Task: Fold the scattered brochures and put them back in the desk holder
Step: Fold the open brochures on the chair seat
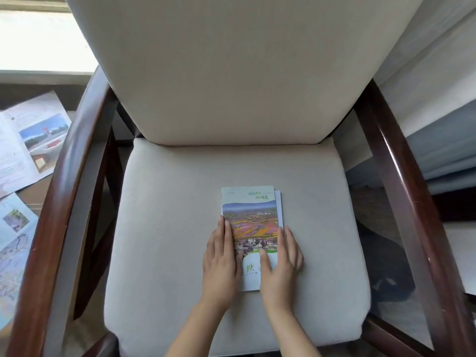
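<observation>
A folded brochure [250, 215] with a colourful field photo on its cover lies flat on the beige seat cushion [167, 215] of an armchair. My left hand [221, 258] lies flat along its left edge with straight fingers. My right hand [279, 264] presses flat on its lower right part, fingers straight. A white inner page sticks out a little at the brochure's right edge. Two unfolded brochures lie at the left: one [28, 140] with a building photo, another [14, 253] showing a map. No desk holder is in view.
The armchair has dark wooden arms, the left arm [59, 202] and the right arm [407, 202], and a tall beige backrest [239, 73]. A bright window sill [38, 39] is at the upper left. Grey fabric [443, 140] hangs at the right.
</observation>
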A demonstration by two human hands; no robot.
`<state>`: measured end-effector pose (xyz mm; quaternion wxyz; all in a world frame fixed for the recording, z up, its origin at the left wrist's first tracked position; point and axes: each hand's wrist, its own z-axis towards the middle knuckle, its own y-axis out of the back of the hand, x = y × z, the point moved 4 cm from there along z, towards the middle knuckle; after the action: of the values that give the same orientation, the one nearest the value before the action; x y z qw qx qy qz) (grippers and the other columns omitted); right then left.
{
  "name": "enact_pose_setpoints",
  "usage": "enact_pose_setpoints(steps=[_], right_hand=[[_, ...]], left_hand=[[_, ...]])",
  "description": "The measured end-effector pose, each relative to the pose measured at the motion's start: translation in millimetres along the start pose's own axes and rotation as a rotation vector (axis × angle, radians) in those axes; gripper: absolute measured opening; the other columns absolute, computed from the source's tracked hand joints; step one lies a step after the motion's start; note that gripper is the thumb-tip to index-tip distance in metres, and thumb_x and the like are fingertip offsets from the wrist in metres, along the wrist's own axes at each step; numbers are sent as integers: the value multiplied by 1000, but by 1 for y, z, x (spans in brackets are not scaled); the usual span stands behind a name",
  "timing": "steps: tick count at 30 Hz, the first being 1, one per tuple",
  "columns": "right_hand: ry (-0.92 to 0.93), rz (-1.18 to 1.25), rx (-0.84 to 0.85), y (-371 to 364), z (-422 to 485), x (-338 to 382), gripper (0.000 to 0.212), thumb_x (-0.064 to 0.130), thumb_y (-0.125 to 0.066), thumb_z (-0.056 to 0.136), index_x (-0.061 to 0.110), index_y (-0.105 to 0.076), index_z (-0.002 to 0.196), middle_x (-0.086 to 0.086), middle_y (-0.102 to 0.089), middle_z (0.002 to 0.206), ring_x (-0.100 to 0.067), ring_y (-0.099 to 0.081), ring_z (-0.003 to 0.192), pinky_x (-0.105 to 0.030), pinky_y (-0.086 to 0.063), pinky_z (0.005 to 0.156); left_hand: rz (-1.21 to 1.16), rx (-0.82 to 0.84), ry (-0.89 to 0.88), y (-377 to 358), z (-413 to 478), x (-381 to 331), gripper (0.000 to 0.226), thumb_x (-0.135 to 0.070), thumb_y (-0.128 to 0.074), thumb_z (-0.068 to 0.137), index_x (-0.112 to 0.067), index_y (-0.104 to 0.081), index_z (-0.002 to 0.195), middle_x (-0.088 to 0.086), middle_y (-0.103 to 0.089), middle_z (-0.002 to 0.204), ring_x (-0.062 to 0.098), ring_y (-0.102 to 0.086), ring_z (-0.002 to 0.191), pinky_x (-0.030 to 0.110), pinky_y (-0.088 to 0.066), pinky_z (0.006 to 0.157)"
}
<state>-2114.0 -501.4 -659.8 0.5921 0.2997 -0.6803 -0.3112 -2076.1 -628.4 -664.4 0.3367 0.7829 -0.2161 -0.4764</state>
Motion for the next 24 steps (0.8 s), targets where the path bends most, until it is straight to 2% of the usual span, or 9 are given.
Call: enact_pose_setpoints(steps=[6, 8, 10, 11, 13, 14, 15, 19, 24], right_hand=[[13, -83, 89, 6, 6, 3, 59, 15, -74, 80, 8, -52, 135, -8, -50, 141, -29, -44, 129, -25, -23, 108], [12, -118, 131, 12, 7, 7, 59, 18, -73, 81, 8, -51, 135, -7, -49, 142, -29, -44, 130, -31, -28, 108], [31, -162, 139, 26, 10, 16, 56, 21, -71, 83, 8, -53, 134, -6, -52, 139, -28, -46, 128, -36, -37, 105], [49, -167, 129, 36, 11, 22, 52, 22, -70, 84, 8, -54, 132, -6, -55, 136, -28, -48, 125, -38, -41, 102], [87, -149, 121, 61, 15, 44, 44, 23, -65, 88, 12, -56, 129, -4, -59, 129, -23, -50, 119, -36, -47, 96], [116, -142, 129, 73, 16, 59, 42, 24, -62, 89, 16, -55, 130, -1, -59, 127, -20, -49, 119, -35, -48, 94], [164, -135, 135, 84, 17, 78, 41, 26, -59, 91, 18, -54, 131, 1, -58, 127, -18, -49, 119, -34, -49, 93], [403, -38, 167, 117, 11, 177, 38, 24, -58, 91, 23, -55, 129, 8, -59, 120, -17, -51, 114, -35, -49, 90], [622, 85, 214, 126, -21, 311, 28, 11, -60, 88, 16, -62, 116, 1, -63, 104, -24, -57, 101, -38, -48, 84]], left_hand=[[4, -5, -39, 3, 6, 2, 69, -27, -45, 97, -16, -4, 151, -4, 5, 160, 20, -11, 145, 27, -12, 117], [39, 8, -19, 8, 5, 1, 70, -30, -48, 95, -17, -9, 151, -3, -3, 160, 19, -17, 144, 27, -19, 116], [118, 16, -4, 22, 2, -2, 65, -33, -49, 94, -16, -21, 150, -1, -17, 159, 20, -27, 142, 30, -32, 112], [153, 15, -13, 34, 0, -6, 59, -32, -51, 93, -15, -32, 146, 1, -30, 155, 22, -35, 138, 32, -40, 106], [204, 9, -78, 67, -8, -19, 44, -25, -63, 84, -16, -57, 127, 0, -57, 133, 21, -57, 117, 30, -53, 83], [223, -9, -113, 88, -13, -25, 39, -22, -67, 79, -18, -63, 117, -2, -64, 122, 20, -64, 106, 27, -55, 72], [233, -15, -132, 110, -17, -31, 36, -20, -66, 79, -19, -64, 115, -4, -64, 118, 18, -64, 103, 26, -54, 70], [264, -100, -104, 215, -33, -46, 39, -25, -36, 93, -27, -47, 131, -10, -52, 130, 16, -48, 119, 31, -44, 87], [216, -345, -80, 349, -75, -49, 34, -17, -43, 90, -18, -55, 121, -1, -59, 118, 22, -52, 110, 34, -46, 88]])
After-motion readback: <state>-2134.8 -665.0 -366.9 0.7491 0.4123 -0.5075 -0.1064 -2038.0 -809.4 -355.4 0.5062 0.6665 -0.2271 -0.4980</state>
